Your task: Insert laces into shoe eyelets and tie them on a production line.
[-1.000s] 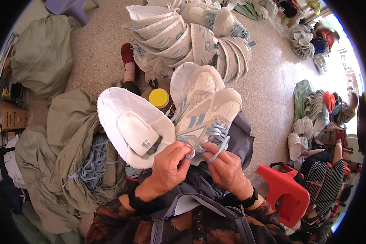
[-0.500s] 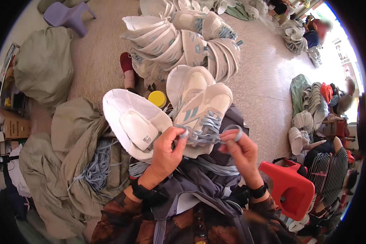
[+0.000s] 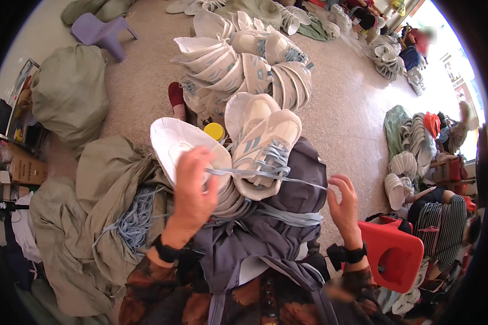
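Note:
A beige and white sneaker upper (image 3: 274,134) with blue-grey stripes rests on the pile in my lap. Its blue-grey shoelace (image 3: 255,173) is drawn out sideways from the eyelets, one end toward each hand. My left hand (image 3: 194,189), partly smeared by motion, pinches the left end in front of a white-lined upper (image 3: 165,132). Off to the right, my right hand (image 3: 344,208) holds the other end between thumb and fingertips. Behind the laced shoe leans another beige upper (image 3: 246,114). Spare blue laces (image 3: 293,215) lie across the dark apron (image 3: 244,244) below.
Stacked shoe uppers (image 3: 244,73) stand ahead on the floor. Left are cloth sacks (image 3: 70,92), a tangle of blue laces (image 3: 135,216) and a purple stool (image 3: 100,35). A yellow lid (image 3: 214,130) shows behind the uppers. To the right is a red stool (image 3: 393,254), with people beyond.
Both hands have moved apart, left hand leftward and right hand rightward. The lace loops at the fingers have straightened into a stretched line across the shoe.

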Demonstrator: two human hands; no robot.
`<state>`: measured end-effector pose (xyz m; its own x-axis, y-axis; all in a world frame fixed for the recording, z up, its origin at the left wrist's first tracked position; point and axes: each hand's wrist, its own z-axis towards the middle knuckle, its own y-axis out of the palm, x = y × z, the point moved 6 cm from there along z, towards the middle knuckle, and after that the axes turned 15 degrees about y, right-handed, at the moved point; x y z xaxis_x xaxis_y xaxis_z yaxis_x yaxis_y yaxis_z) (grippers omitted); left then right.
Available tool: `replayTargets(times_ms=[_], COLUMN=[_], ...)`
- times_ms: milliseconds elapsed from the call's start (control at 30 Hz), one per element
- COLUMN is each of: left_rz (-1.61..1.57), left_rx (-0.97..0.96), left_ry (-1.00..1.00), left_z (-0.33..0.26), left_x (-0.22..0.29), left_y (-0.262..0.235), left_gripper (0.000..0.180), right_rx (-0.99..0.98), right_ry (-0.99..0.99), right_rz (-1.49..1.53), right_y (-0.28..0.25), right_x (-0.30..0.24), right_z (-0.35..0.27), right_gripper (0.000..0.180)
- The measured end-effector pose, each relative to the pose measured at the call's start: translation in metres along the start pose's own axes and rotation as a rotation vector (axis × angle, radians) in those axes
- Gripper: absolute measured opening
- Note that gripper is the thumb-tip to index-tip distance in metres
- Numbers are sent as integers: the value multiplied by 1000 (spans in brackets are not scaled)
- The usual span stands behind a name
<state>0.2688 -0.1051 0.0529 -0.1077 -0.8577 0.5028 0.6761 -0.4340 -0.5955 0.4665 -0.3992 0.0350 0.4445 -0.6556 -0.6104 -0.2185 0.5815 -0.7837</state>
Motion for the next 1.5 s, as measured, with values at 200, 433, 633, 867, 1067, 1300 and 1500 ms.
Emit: replayTargets(times_ms=[200,433,633,867,1067,1300,1500], left_rz=[-16,-51,-41,-202,-247,-818,-413], left_rx=[-132,-36,-70,-71,-44,50,-8], left_ry=[28,13,102,-63,-15,-100,12], left_z=[-14,-18,-17,3,27,126,89], left_x=[5,-2,-4,-15,-12,22,5], left_y=[68,78,80,75,84,61,64], left_gripper=[34,30,28,18,10,9,10], right_rx=[-113,-357,39,-125,-192,-211,-228], right_ry=[-477,-702,-277,-130,-127,-233,-112], right_rz=[106,-380,220,387,348,368,464], right_y=[62,125,77,85,99,104,104], right_x=[-126,-148,-121,-105,-93,-98,-87], right_z=[32,49,102,78,64,58,61], right_gripper=[20,13,7,5,18,16,9])
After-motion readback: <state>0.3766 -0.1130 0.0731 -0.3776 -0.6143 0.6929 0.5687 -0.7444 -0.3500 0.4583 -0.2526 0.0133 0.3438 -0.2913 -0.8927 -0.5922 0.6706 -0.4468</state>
